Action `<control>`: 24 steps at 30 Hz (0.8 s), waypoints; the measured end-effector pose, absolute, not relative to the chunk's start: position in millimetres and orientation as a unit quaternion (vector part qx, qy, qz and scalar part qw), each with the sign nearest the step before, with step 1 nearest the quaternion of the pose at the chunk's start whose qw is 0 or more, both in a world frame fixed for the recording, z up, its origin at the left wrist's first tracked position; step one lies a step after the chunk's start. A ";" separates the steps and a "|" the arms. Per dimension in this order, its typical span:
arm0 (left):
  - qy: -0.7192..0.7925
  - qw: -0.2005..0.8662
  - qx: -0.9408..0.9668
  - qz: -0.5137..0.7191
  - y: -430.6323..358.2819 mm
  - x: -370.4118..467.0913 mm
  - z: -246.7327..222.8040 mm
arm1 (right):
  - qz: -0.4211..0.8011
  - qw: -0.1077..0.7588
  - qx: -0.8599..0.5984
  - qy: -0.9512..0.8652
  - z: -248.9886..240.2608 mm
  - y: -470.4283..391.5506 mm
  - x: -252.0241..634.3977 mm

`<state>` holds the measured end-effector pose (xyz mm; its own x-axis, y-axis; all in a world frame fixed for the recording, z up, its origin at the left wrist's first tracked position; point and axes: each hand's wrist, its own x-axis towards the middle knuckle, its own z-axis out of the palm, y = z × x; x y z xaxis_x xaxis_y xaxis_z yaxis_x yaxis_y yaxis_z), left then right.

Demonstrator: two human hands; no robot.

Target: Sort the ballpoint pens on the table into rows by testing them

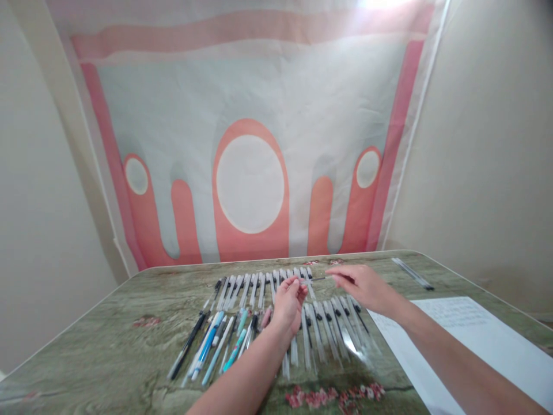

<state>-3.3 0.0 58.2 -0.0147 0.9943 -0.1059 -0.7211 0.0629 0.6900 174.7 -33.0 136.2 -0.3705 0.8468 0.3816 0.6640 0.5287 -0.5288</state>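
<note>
My left hand (290, 300) is closed above the rows of pens, its fingers pinched on the clear end of a thin pen part (318, 279). To its right, my right hand (355, 283) has its thumb and index fingertip closed at the dark end of the same thin part. Behind my left hand lies a row of clear pens (254, 288) with dark grips. A second row of clear pens (332, 328) lies in front of my right hand. Several coloured pens (209, 346), blue, teal and black, lie left of my left forearm, which hides part of the rows.
A white sheet with print (470, 340) lies under my right forearm. Some thin clear rods (412, 273) lie near the table's back right. The table (108, 334) has a wood-look cover with pink flowers. A pink and white cloth (250, 86) hangs behind it.
</note>
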 end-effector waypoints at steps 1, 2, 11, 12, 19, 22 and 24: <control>0.294 0.676 0.223 0.638 -1.3 -2.6 59.7 | 0.184 0.319 -0.448 -0.814 134.9 -31.2 174.5; 0.290 0.686 0.214 0.632 -2.1 -2.4 61.3 | 0.225 0.323 -0.433 -0.811 132.5 -27.6 175.3; 0.291 0.711 0.141 0.624 -0.2 -9.2 70.5 | 0.120 0.246 -0.553 -0.787 61.7 65.7 196.3; 0.290 0.713 0.143 0.622 -0.5 -8.8 70.2 | 0.113 0.236 -0.565 -0.783 53.6 75.6 195.2; 0.291 0.719 0.164 0.609 -3.6 -4.2 62.8 | 0.081 0.204 -0.637 -0.739 23.1 115.2 178.7; 0.288 0.721 0.173 0.605 -4.9 -3.2 60.8 | 0.076 0.191 -0.650 -0.732 18.6 120.9 174.6; 0.288 0.723 0.178 0.603 -5.1 -2.5 59.6 | 0.073 0.185 -0.652 -0.732 16.7 121.3 172.9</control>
<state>-2.5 -5.1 59.6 0.1078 0.9738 -0.2004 -0.7685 0.2095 0.6046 172.9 121.3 16.7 -0.0815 0.9811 0.1755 0.9273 0.1392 -0.3475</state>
